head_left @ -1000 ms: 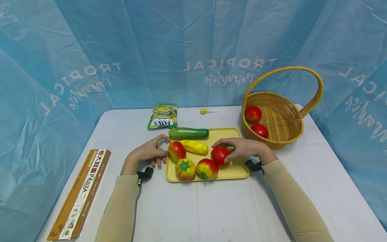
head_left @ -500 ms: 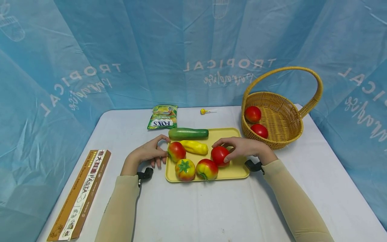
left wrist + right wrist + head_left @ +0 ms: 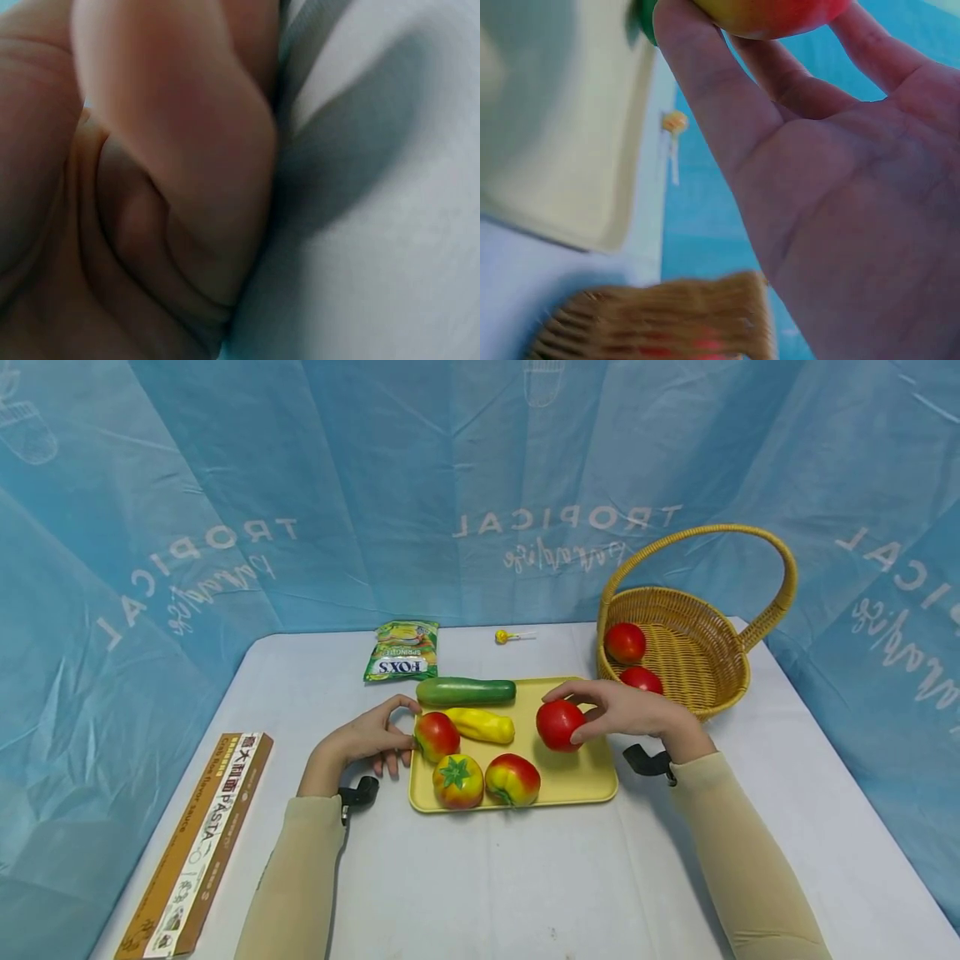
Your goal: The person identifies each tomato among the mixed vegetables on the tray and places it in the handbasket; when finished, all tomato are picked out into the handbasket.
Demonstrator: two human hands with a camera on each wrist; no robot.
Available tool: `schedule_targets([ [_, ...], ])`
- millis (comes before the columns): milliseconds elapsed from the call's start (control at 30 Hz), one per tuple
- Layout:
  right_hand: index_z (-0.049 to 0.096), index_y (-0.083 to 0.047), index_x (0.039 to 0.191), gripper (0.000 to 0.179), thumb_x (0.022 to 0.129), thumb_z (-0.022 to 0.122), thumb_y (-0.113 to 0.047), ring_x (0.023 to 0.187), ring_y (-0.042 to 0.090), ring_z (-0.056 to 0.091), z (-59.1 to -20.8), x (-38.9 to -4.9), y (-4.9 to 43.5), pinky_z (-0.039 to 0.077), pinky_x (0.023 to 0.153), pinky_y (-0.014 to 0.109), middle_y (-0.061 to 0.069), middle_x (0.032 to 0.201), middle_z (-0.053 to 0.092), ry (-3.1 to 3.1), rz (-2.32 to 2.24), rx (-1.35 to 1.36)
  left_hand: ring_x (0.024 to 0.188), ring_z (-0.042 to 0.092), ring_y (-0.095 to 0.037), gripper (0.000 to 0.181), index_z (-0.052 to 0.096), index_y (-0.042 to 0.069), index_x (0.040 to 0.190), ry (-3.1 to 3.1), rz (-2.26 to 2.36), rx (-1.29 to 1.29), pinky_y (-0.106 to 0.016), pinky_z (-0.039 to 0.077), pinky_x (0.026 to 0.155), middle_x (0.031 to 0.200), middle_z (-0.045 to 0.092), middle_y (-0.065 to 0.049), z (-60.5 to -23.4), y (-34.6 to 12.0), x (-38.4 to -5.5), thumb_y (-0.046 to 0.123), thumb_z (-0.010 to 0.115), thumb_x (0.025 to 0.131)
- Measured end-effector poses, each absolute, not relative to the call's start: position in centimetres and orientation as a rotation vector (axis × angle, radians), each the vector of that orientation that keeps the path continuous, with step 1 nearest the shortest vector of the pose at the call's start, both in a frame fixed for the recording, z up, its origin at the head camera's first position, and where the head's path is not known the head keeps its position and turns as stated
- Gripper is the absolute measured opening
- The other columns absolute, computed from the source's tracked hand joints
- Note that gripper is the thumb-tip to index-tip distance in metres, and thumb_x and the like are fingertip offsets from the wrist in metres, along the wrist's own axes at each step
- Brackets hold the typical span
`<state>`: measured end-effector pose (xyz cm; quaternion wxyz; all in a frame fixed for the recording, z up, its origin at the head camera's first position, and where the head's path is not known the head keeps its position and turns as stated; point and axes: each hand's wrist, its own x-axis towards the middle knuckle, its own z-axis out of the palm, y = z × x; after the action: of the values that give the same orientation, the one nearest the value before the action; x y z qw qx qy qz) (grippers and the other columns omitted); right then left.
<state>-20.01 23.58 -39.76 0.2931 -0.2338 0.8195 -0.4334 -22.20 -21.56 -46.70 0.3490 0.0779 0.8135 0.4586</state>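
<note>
A red tomato [image 3: 560, 725], yellow underneath in the right wrist view, is held between the thumb and fingers of my right hand [image 3: 626, 710], over the right half of the yellow tray [image 3: 581, 787]. My left hand [image 3: 367, 735] lies at the tray's left edge, its thumb and index finger apart beside a red-yellow tomato [image 3: 437, 737]. Its other fingers are on the table. Nothing held shows in the left wrist view. Two more tomatoes, one yellowish with a green top [image 3: 458, 781] and one red-yellow [image 3: 513, 780], sit at the tray's front.
On the tray also lie a yellow pepper [image 3: 482, 725] and a green cucumber [image 3: 465, 692]. A wicker basket [image 3: 723, 672] with a tall handle holds two red tomatoes at the right. A green packet [image 3: 402, 650], a lollipop [image 3: 504, 636] and a pasta box [image 3: 197, 843] lie around.
My right hand has lifted the red tomato from its place on the tray and moved it slightly right and back. The left hand has stayed still.
</note>
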Motion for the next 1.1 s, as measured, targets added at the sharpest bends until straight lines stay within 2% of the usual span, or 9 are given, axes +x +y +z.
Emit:
schedule_targets([
  [267,0.058,-0.023,0.146,0.058,0.093,0.081,-0.027,0.136,0.032,0.054,-38.3,-19.8,26.3,0.058,0.102,0.038,0.006,0.151,0.058,2.29,-1.257,-0.629,0.053,0.069,-0.02,0.059,0.036,0.022,0.146,2.1,1.196,0.219,-0.028,0.058,0.05,0.082,0.077,-0.011,-46.7,-21.5,-22.2,0.021,0.069,0.098],
  [433,0.055,-0.022,0.149,0.06,0.095,0.08,-0.025,0.139,0.035,0.048,-37.2,-19.5,28.1,0.059,0.099,0.039,0.009,0.153,0.052,2.327,-1.308,-0.547,0.052,0.069,-0.02,0.058,0.036,0.022,0.146,2.106,1.189,0.224,-0.028,0.058,0.05,0.082,0.077,-0.011,-46.7,-21.5,-22.1,0.022,0.069,0.097],
  [800,0.047,-0.016,0.156,0.066,0.097,0.076,-0.018,0.142,0.03,0.042,-36.2,-19.2,31.9,0.062,0.092,0.029,0.012,0.158,0.047,2.446,-1.403,-0.42,0.055,0.071,-0.022,0.058,0.037,0.023,0.145,2.127,1.177,0.232,-0.029,0.058,0.05,0.086,0.079,-0.013,-46.7,-21.6,-22.4,0.024,0.07,0.097],
  [1100,0.041,-0.02,0.16,0.069,0.1,0.074,-0.026,0.141,0.029,0.045,-37.5,-20.1,34.2,0.059,0.09,0.02,0.012,0.158,0.046,2.506,-1.434,-0.213,0.056,0.072,-0.023,0.059,0.037,0.023,0.146,2.127,1.175,0.225,-0.029,0.059,0.051,0.087,0.079,-0.013,-46.7,-21.6,-22.3,0.025,0.07,0.097],
])
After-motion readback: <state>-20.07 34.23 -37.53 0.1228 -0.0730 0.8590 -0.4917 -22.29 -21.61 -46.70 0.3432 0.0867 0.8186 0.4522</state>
